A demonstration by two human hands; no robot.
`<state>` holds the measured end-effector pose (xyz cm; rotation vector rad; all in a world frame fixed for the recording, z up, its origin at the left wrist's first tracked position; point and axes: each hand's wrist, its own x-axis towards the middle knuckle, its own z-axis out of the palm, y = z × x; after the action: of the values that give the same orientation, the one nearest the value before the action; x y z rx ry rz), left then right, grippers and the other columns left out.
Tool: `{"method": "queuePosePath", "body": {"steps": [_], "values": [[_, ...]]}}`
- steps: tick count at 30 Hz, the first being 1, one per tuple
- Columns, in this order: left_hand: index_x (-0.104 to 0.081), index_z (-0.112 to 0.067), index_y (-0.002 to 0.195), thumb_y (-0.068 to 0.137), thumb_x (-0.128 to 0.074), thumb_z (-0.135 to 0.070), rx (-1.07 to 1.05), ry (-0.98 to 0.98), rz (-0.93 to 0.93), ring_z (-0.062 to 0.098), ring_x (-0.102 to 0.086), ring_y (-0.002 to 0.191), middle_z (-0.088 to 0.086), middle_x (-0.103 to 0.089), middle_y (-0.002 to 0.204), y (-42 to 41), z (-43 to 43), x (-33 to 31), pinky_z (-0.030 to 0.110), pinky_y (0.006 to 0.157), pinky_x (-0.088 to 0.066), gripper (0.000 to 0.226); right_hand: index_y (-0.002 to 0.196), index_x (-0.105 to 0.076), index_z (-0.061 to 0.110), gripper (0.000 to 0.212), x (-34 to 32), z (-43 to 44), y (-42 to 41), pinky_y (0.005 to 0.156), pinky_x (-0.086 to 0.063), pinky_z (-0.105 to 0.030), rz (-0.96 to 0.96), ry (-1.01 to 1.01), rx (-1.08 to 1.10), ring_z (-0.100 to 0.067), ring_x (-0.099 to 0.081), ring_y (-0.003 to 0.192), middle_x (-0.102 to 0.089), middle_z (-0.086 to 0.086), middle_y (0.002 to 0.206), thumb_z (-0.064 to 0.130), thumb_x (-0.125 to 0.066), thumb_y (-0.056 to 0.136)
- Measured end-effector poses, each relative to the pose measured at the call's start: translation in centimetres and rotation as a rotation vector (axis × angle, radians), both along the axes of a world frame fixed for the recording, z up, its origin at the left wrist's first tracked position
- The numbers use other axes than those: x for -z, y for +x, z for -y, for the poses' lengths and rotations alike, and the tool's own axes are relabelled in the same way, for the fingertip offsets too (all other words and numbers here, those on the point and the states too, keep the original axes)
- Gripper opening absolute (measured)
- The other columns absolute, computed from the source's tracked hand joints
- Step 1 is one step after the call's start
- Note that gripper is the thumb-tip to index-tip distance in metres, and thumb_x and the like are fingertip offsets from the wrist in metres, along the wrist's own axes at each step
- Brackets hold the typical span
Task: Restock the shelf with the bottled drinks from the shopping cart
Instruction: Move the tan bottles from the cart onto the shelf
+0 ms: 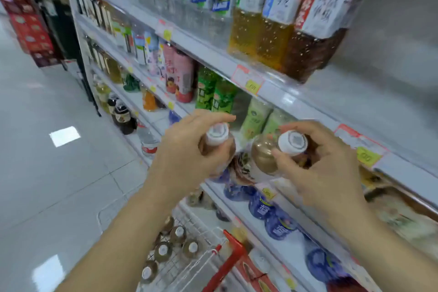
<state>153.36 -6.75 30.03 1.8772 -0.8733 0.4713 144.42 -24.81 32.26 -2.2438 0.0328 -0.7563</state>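
Two bare hands are raised before the white metal shelf (355, 97). A clear plastic bottle of brown drink with a white cap (216, 140) is gripped round its neck by the left hand (187, 152), whose fingers are curled about it. A second matching bottle (264, 156) is pinched just under its cap by the thumb and fingers of the right hand (329, 173). Both are held close together in front of pale green bottles (256, 118) shelved behind. More white-capped brown bottles (163, 250) are seen standing in the wire shopping cart with a red handle (206, 261) below.
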Motion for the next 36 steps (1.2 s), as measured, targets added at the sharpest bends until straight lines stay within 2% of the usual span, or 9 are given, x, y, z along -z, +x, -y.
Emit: {"method": "queuePosePath", "body": {"steps": [4, 8, 11, 15, 19, 25, 29, 33, 36], "values": [[-0.055, -0.021, 0.11, 0.085, -0.061, -0.016, 0.068, -0.21, 0.266, -0.006, -0.047, 0.065, -0.015, -0.054, 0.097, -1.5, 3.9, -6.8, 0.003, 0.066, -0.034, 0.026, 0.095, -0.057, 0.027, 0.032, -6.4, 2.0, -4.2, 0.079, -0.036, -0.004, 0.289, -0.218, 0.118, 0.01, -0.052, 0.091, -0.056, 0.02, 0.097, 0.007, -0.067, 0.072], [-0.058, -0.009, 0.109, 0.086, -0.061, -0.012, 0.153, -0.327, 0.458, -0.007, -0.048, 0.093, -0.008, -0.053, 0.102, -2.7, 7.4, -10.4, 0.006, 0.086, -0.037, 0.023, 0.097, -0.058, 0.017, 0.026, -9.6, 4.3, -7.1, 0.084, -0.035, -0.006, 0.469, -0.369, 0.236, 0.012, -0.047, 0.096, -0.052, 0.01, 0.095, 0.003, -0.065, 0.076], [-0.057, -0.009, 0.109, 0.087, -0.06, -0.014, 0.209, -0.372, 0.496, -0.004, -0.048, 0.097, -0.014, -0.049, 0.105, -2.9, 10.2, -11.5, 0.008, 0.089, -0.037, 0.022, 0.099, -0.059, 0.009, 0.024, -10.6, 6.1, -7.7, 0.087, -0.034, -0.006, 0.529, -0.422, 0.317, 0.011, -0.046, 0.096, -0.051, 0.005, 0.097, 0.002, -0.064, 0.077], [-0.059, -0.005, 0.11, 0.086, -0.061, -0.012, 0.273, -0.324, 0.428, -0.005, -0.049, 0.095, -0.007, -0.054, 0.104, -3.0, 13.6, -12.1, 0.007, 0.088, -0.038, 0.025, 0.101, -0.058, 0.014, 0.029, -10.4, 8.3, -7.4, 0.083, -0.033, -0.003, 0.497, -0.339, 0.434, 0.008, -0.047, 0.089, -0.052, 0.004, 0.097, 0.003, -0.064, 0.075], [-0.058, -0.007, 0.112, 0.087, -0.062, -0.011, 0.3, -0.36, 0.362, -0.017, -0.047, 0.082, -0.015, -0.052, 0.098, -2.4, 15.6, -13.5, 0.003, 0.077, -0.035, 0.026, 0.105, -0.058, 0.021, 0.029, -10.1, 9.3, -7.2, 0.078, -0.036, -0.003, 0.504, -0.217, 0.506, 0.015, -0.049, 0.092, -0.054, 0.004, 0.097, 0.01, -0.062, 0.077], [-0.057, -0.021, 0.115, 0.086, -0.063, -0.012, 0.353, -0.3, 0.174, -0.012, -0.049, 0.076, -0.023, -0.051, 0.089, -1.3, 17.8, -13.3, 0.005, 0.073, -0.036, 0.031, 0.12, -0.058, 0.016, 0.041, -11.7, 11.1, -5.5, 0.075, -0.036, 0.002, 0.514, 0.094, 0.632, 0.014, -0.053, 0.087, -0.058, 0.014, 0.1, 0.01, -0.068, 0.081], [-0.045, -0.039, 0.116, 0.085, -0.065, -0.024, 0.32, -0.313, -0.04, -0.002, -0.051, 0.082, -0.022, -0.051, 0.089, -0.6, 19.0, -13.5, 0.011, 0.078, -0.041, 0.039, 0.12, -0.051, 0.022, 0.041, -11.6, 11.8, -3.5, 0.089, -0.043, -0.018, 0.55, 0.308, 0.61, 0.0, -0.056, 0.099, -0.058, 0.011, 0.108, 0.019, -0.068, 0.083], [-0.049, -0.037, 0.113, 0.084, -0.064, -0.037, 0.36, -0.294, -0.203, 0.01, -0.056, 0.107, -0.016, -0.058, 0.106, 1.1, 21.5, -14.5, 0.029, 0.092, -0.047, 0.033, 0.128, -0.046, 0.024, 0.055, -9.7, 12.0, -1.4, 0.088, -0.041, -0.009, 0.374, 0.353, 0.545, 0.003, -0.053, 0.102, -0.055, 0.015, 0.113, 0.025, -0.072, 0.079], [-0.051, -0.023, 0.122, 0.09, -0.06, -0.025, 0.457, -0.196, -0.272, 0.004, -0.055, 0.099, -0.014, -0.058, 0.103, 1.8, 23.2, -15.4, 0.002, 0.074, -0.041, 0.032, 0.139, -0.029, 0.036, 0.088, -7.3, 12.7, -0.8, 0.101, -0.04, -0.029, 0.255, 0.291, 0.525, -0.006, -0.046, 0.12, -0.047, 0.008, 0.131, 0.016, -0.079, 0.07]]}}
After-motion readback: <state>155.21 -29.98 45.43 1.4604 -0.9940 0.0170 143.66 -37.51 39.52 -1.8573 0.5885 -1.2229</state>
